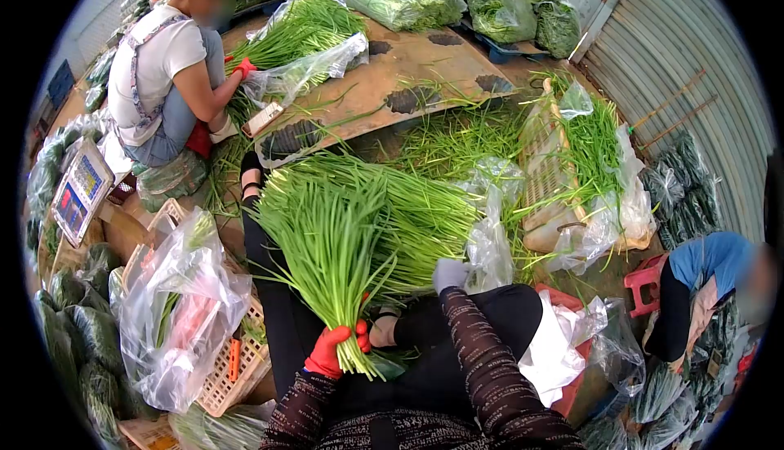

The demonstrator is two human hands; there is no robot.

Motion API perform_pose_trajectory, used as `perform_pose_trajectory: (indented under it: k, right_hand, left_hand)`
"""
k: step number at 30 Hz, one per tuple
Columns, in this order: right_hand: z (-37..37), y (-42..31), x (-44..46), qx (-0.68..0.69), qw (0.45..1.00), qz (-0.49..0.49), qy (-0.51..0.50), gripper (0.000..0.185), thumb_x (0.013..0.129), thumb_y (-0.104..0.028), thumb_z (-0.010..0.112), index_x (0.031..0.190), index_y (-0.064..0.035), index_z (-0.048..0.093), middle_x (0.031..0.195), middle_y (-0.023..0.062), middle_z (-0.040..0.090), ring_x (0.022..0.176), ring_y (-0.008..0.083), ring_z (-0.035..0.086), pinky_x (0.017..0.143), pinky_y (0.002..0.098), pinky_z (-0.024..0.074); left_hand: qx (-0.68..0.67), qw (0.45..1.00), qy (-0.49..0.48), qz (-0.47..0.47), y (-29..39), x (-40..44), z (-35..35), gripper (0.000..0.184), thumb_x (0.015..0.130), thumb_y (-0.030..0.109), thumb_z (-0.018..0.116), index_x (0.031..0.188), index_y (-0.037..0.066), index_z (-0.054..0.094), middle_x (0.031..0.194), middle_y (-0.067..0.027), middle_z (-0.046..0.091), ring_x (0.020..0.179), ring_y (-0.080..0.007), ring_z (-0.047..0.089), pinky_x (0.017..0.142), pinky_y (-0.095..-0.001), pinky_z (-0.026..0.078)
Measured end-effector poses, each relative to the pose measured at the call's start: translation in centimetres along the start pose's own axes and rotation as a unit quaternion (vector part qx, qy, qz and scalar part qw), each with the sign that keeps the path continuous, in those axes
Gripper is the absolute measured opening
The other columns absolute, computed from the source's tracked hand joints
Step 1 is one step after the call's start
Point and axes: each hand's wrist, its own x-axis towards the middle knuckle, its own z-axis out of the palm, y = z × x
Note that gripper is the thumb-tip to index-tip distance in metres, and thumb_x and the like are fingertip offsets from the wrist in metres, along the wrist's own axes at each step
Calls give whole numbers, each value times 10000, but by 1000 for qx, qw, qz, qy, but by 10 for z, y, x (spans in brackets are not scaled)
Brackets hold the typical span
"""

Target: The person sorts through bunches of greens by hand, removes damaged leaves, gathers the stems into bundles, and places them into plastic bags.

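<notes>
My left hand (329,349), in a red glove, is closed round the stem ends of a large bunch of long green leaves (335,238). The leaves fan out upward over my leg. My right hand (450,275), in a grey glove, lies at the edge of a second pile of green stalks (425,221), beside a crumpled clear plastic bag (492,246). Its fingers are too small and bunched to show whether they grip anything.
A co-worker (163,74) in red gloves handles greens at the upper left. A crate (547,172) of greens stands right, a plastic-covered crate (233,368) left. Another person (706,278) bends near a red stool (645,284). Bagged greens (400,1) lie behind.
</notes>
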Motion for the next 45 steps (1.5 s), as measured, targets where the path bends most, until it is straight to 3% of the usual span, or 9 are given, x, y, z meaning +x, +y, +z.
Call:
perform_pose_trajectory:
  k: [5,11,15,17,23,27,30,39,45]
  right_hand:
    - [-55,11,0,325,922,70,201,187,820,-165,509,854,3,585,758,134,626,740,302,600,677,408,438]
    - [-59,22,-42,859,491,125,-79,94,859,-136,511,901,-53,519,688,33,541,499,100,451,427,251,363]
    - [-68,14,-99,906,380,78,-169,34,847,-66,488,875,-49,497,782,75,574,590,138,521,510,275,450]
    - [-75,6,-130,894,395,59,-202,38,839,-50,479,865,-34,501,796,98,582,582,153,538,516,284,466]
    - [-60,-29,-204,339,892,-291,-60,212,795,-120,488,964,1,535,688,165,583,612,316,577,569,406,467]
    - [-68,-24,-211,290,897,-305,-135,252,806,-129,516,1007,22,530,843,192,609,755,329,599,674,405,471]
    - [-70,1,-196,618,674,-214,-344,461,833,-149,574,1215,60,423,1155,116,530,1065,161,489,922,286,372]
    - [-87,-1,-203,752,559,-129,-325,363,863,-173,561,1164,17,488,1075,68,573,965,129,541,829,258,422]
    - [-48,-21,-192,802,433,27,-410,272,865,-160,515,1096,-15,507,1078,83,574,943,183,564,814,325,429]
  left_hand:
    - [-17,998,-13,63,6,3,-2,793,701,238,686,1352,72,265,843,-58,544,679,-191,523,635,-325,431]
    - [-56,997,40,24,-3,17,-19,669,764,211,621,1334,99,290,884,-50,540,708,-176,516,679,-325,451]
    - [-47,989,129,-48,-11,15,-30,549,802,216,585,1286,52,384,941,-89,596,762,-209,586,693,-353,507]
    - [-70,985,97,-120,-11,14,-24,511,813,237,570,1249,13,425,870,-108,618,744,-206,612,667,-353,524]
    - [-88,985,21,-144,-13,9,-4,546,825,225,533,1280,-21,357,1001,-130,612,694,-159,625,606,-272,532]
    - [-13,989,38,-141,-15,0,-25,518,800,206,546,1240,-32,413,974,-161,607,659,-189,614,607,-304,525]
    - [113,989,47,-80,-6,-1,11,425,764,145,587,1141,-26,492,833,-141,631,647,-199,615,584,-306,516]
    - [372,921,18,118,60,25,84,296,680,-50,600,973,-50,556,839,-128,634,638,-192,604,558,-294,503]
    - [353,903,192,-150,43,53,-7,163,739,52,597,867,-49,600,736,-120,631,585,-199,607,530,-293,508]
